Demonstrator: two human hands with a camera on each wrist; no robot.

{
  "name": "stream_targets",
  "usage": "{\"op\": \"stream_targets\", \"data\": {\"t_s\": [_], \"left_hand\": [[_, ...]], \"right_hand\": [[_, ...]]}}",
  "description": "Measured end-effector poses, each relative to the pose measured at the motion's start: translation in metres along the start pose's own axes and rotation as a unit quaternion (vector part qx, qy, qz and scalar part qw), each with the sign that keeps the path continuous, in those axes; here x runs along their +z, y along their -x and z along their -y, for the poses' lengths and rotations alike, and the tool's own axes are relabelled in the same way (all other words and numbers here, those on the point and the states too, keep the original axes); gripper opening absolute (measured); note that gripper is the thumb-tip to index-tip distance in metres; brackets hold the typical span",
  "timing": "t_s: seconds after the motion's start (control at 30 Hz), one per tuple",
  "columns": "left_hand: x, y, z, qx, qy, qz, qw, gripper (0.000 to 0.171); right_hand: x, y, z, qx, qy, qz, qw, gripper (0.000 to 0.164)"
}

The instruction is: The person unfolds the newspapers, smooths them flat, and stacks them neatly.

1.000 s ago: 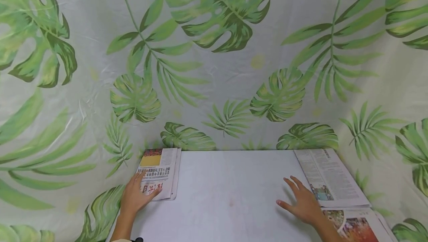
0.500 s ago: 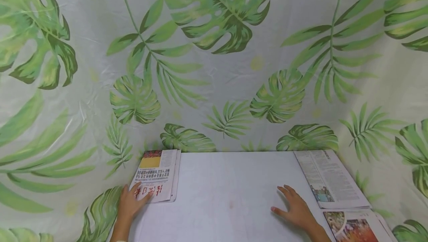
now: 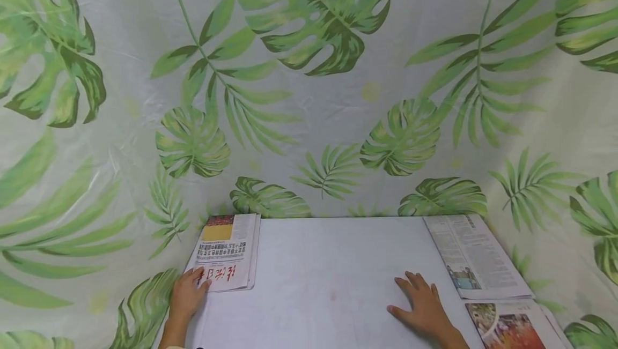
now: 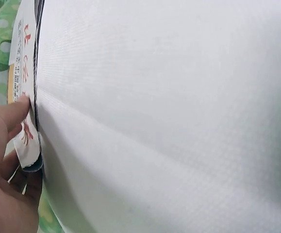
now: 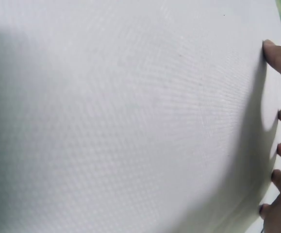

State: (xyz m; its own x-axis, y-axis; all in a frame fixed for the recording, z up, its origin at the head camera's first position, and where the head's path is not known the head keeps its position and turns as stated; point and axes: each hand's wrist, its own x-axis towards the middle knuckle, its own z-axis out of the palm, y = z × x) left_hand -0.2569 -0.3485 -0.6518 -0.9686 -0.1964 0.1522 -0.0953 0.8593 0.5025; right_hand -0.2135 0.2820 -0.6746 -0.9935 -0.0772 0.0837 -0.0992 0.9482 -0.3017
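Note:
My left hand (image 3: pixel 185 294) is at the near left corner of a folded newspaper (image 3: pixel 223 255) with red characters on its front page. In the left wrist view, the thumb lies on top of the newspaper (image 4: pixel 27 111), and the other fingers sit under its slightly curled near edge, pinching the corner. My right hand (image 3: pixel 425 309) is spread low over the white tabletop (image 3: pixel 328 274), holding nothing. Its fingers are apart in the right wrist view, the fingertips (image 5: pixel 271 48) at or just above the surface; contact is hard to tell.
On the right side of the table, a grey-printed newspaper (image 3: pixel 478 258) lies behind another newspaper with a colourful photo (image 3: pixel 514 327). A leaf-patterned sheet (image 3: pixel 328 97) hangs behind and along both sides of the table.
My left hand has drawn back from over the newspaper to its near corner, and its fingers have closed there. The right hand has shifted slightly left and toward me, away from the right newspapers.

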Motion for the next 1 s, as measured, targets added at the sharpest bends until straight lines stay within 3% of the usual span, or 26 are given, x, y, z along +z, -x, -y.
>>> {"op": "stream_targets", "data": {"t_s": [0.23,0.47,0.77,1.0], "left_hand": [[-0.001,0.006,-0.003,-0.002,0.051,-0.029,0.9983,0.042],[0.004,0.015,-0.006,-0.037,0.069,-0.074,0.9942,0.036],[0.013,0.019,-0.013,-0.058,0.077,-0.044,0.9943,0.033],[0.018,0.026,-0.026,-0.053,0.084,-0.035,0.9945,0.035]], "right_hand": [[0.006,-0.002,0.000,0.014,-0.009,0.008,1.000,0.095],[0.006,0.001,0.001,0.011,-0.003,0.001,1.000,0.093],[0.004,0.004,0.001,0.013,-0.003,-0.006,1.000,0.093],[0.006,0.006,0.001,0.017,-0.007,0.000,1.000,0.094]]}}
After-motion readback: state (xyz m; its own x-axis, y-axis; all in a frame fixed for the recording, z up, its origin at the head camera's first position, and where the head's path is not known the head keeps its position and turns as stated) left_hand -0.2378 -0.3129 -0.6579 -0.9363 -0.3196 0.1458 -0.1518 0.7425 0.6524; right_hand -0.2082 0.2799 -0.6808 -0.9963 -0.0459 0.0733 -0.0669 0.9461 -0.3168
